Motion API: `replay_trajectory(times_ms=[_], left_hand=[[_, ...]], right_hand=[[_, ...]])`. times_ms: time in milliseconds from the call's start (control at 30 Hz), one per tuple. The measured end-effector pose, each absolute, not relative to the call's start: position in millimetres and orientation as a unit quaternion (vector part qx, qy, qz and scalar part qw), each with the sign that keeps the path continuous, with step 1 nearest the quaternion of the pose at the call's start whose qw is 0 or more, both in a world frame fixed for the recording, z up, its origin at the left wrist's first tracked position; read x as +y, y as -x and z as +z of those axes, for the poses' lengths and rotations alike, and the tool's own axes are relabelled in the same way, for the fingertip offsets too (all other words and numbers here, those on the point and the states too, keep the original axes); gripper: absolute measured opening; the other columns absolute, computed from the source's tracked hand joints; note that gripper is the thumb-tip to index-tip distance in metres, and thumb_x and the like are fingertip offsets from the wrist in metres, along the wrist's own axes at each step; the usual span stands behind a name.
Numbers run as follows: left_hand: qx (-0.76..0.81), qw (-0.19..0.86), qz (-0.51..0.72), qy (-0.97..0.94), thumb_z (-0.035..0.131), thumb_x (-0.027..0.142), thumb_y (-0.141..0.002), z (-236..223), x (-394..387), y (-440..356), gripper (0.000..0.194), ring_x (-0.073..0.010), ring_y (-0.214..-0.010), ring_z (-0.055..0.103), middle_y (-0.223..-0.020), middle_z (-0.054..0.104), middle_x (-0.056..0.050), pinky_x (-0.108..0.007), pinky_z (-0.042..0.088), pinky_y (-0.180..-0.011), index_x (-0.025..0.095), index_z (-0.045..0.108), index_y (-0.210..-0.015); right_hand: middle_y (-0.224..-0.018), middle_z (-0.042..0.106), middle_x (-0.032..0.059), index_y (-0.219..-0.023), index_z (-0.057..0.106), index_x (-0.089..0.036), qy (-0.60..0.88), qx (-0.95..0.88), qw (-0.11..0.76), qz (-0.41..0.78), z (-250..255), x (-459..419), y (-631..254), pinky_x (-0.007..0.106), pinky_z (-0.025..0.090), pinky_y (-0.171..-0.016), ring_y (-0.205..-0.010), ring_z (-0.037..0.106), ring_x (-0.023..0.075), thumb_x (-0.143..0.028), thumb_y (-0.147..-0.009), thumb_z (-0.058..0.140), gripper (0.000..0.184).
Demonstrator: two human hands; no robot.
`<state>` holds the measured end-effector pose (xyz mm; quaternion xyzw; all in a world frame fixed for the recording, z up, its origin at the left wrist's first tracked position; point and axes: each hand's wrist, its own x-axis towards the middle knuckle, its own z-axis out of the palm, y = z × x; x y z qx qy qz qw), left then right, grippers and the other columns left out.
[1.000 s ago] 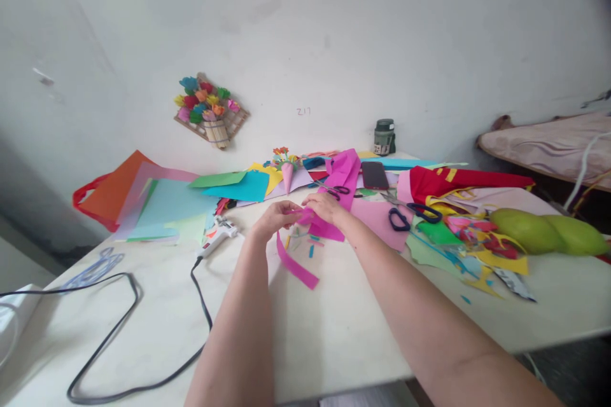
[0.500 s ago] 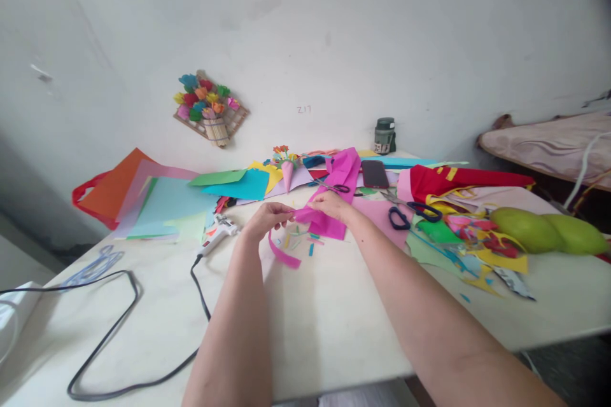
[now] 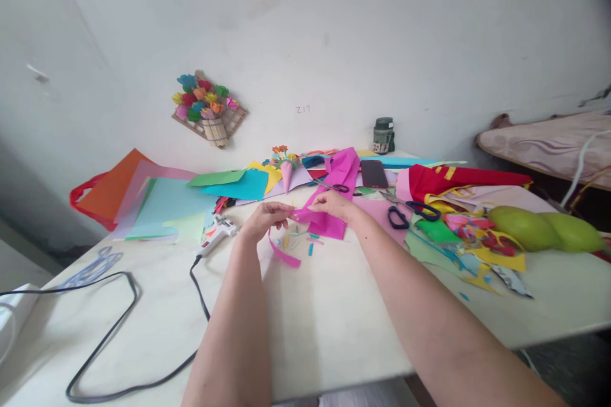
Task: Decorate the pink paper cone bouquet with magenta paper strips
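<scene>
Between my fingers, above the table, is a magenta paper strip [image 3: 285, 258] whose loose end curls down toward me. My left hand [image 3: 265, 219] pinches it from the left. My right hand [image 3: 333, 205] pinches the magenta paper from the other side, fingertips closed. Under and behind the right hand lies a larger magenta crepe-paper sheet [image 3: 344, 168]. A pair of scissors [image 3: 340, 187] rests on that sheet, just beyond the right hand. Small coloured paper scraps [image 3: 311, 248] lie on the table below my hands.
A glue gun [image 3: 217, 235] with a black cord lies left of my left forearm. Coloured sheets [image 3: 172, 203] spread at the back left. To the right are blue-handled scissors [image 3: 398, 217], a phone [image 3: 374, 174], paper scraps and green balloons [image 3: 525, 229]. A bottle [image 3: 384, 135] stands behind.
Both hands stay almost in place, still pinching the magenta paper. The whole view has shifted very slightly.
</scene>
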<state>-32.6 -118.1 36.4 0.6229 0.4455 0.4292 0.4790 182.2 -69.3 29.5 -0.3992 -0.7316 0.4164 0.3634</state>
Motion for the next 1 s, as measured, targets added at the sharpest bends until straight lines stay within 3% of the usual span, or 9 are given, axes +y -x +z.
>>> replay_trajectory(times_ms=[167, 367, 600, 767, 867, 1000], left_hand=[[0.430, 0.512, 0.426, -0.610, 0.073, 0.026, -0.060, 37.4, -119.3, 32.9, 0.027, -0.0131, -0.053, 0.060, -0.070, 0.071, -0.008, -0.024, 0.045, -0.052, 0.010, 0.071, -0.081], [0.439, 0.506, 0.410, -0.619, 0.072, 0.036, -0.064, 37.6, -118.0, 31.1, 0.032, -0.0136, -0.051, 0.061, -0.059, 0.068, -0.008, -0.025, 0.048, -0.055, 0.007, 0.069, -0.075], [0.455, 0.519, 0.392, -0.609, 0.080, 0.037, -0.055, 30.5, -114.3, 33.4, 0.056, -0.0178, -0.065, 0.067, -0.072, 0.072, -0.009, -0.031, 0.053, -0.069, 0.008, 0.065, -0.099], [0.472, 0.511, 0.349, -0.628, 0.079, 0.040, -0.055, 33.6, -116.4, 30.8, 0.047, -0.0197, -0.070, 0.067, -0.073, 0.072, -0.010, -0.031, 0.051, -0.072, 0.009, 0.068, -0.089], [0.497, 0.448, 0.319, -0.672, 0.072, 0.045, -0.062, 35.2, -116.0, 26.0, 0.037, -0.0178, -0.065, 0.065, -0.069, 0.071, -0.008, -0.027, 0.049, -0.064, 0.011, 0.068, -0.075], [0.489, 0.422, 0.304, -0.700, 0.066, 0.050, -0.067, 33.7, -114.8, 16.5, 0.038, -0.0142, -0.057, 0.060, -0.062, 0.067, -0.006, -0.024, 0.046, -0.059, 0.012, 0.065, -0.065]], right_hand=[[-0.058, 0.059, -0.0004, -0.057, 0.061, -0.014, 0.390, -0.729, 0.366, 0.427, 31.2, -72.1, -182.1, 0.026, 0.037, -0.062, -0.061, 0.050, 0.0127, -0.038, -0.053, 0.072, 0.027], [-0.056, 0.057, -0.0014, -0.056, 0.062, -0.013, 0.395, -0.729, 0.366, 0.423, 31.0, -71.8, -181.3, 0.026, 0.037, -0.062, -0.059, 0.047, 0.0113, -0.032, -0.054, 0.072, 0.021], [-0.053, 0.055, -0.0022, -0.055, 0.062, -0.013, 0.386, -0.733, 0.375, 0.417, 29.4, -70.3, -182.3, 0.025, 0.036, -0.059, -0.056, 0.046, 0.0105, -0.038, -0.052, 0.073, 0.028], [-0.049, 0.052, -0.0034, -0.051, 0.061, -0.012, 0.375, -0.744, 0.367, 0.413, 24.3, -65.7, -182.8, 0.024, 0.035, -0.055, -0.053, 0.044, 0.0094, -0.037, -0.053, 0.073, 0.028], [-0.051, 0.056, -0.0025, -0.054, 0.063, -0.013, 0.366, -0.746, 0.364, 0.421, 24.3, -66.5, -182.0, 0.024, 0.036, -0.056, -0.054, 0.046, 0.0099, -0.032, -0.054, 0.073, 0.022], [-0.054, 0.060, -0.0009, -0.057, 0.065, -0.013, 0.350, -0.746, 0.359, 0.439, 25.2, -69.3, -180.6, 0.023, 0.039, -0.058, -0.057, 0.050, 0.0109, -0.029, -0.056, 0.071, 0.018]])
